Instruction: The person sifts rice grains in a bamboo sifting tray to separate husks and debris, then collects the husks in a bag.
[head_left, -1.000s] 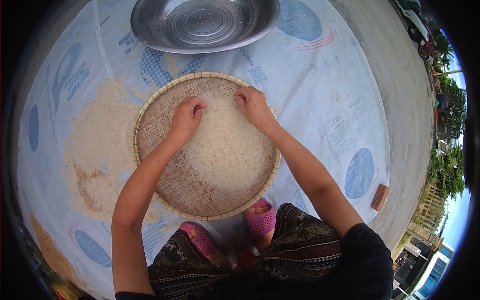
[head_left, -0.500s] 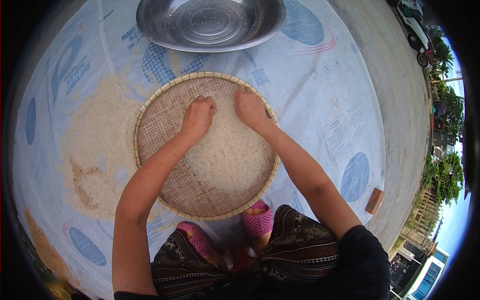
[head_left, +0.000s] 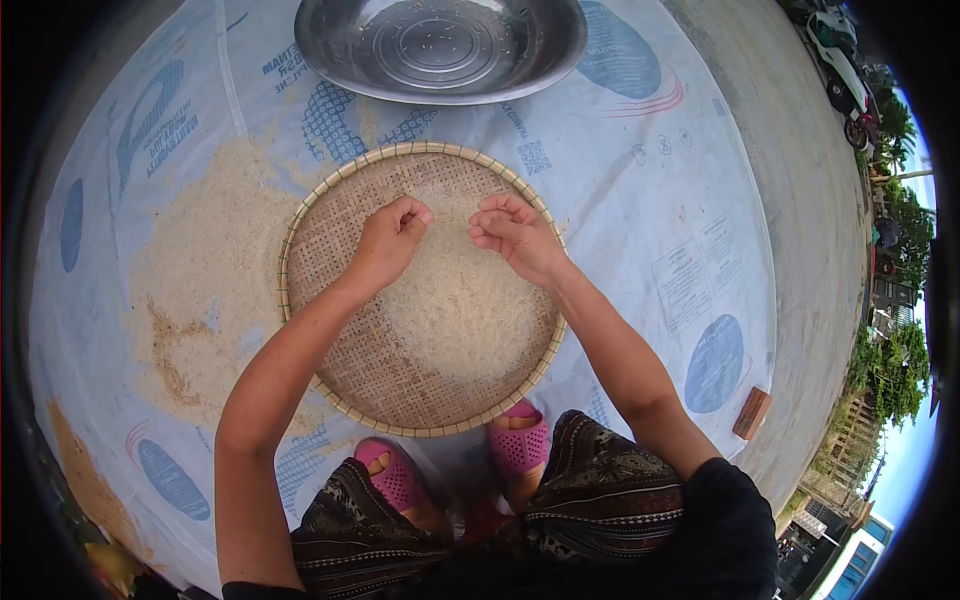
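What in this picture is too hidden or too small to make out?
Head view only:
Whether the left hand or right hand pinches a grain: curled fingers hide it.
The far rim of the bowl: cut off by the top edge.
Print on the sheet: too small, bent by the lens.
The weave of the tray under the rice: covered by grains.

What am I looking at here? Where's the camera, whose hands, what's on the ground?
No machine: one fisheye camera on a person's head, looking down at their own bare hands. The left hand and right hand are held, fingers curled, over pale rice in a round woven tray. Whether they pinch grains is too small to tell. The tray lies on a printed sheet, with loose husk-like grain beside it on the left, a metal basin beyond, and pink sandals at its near edge.
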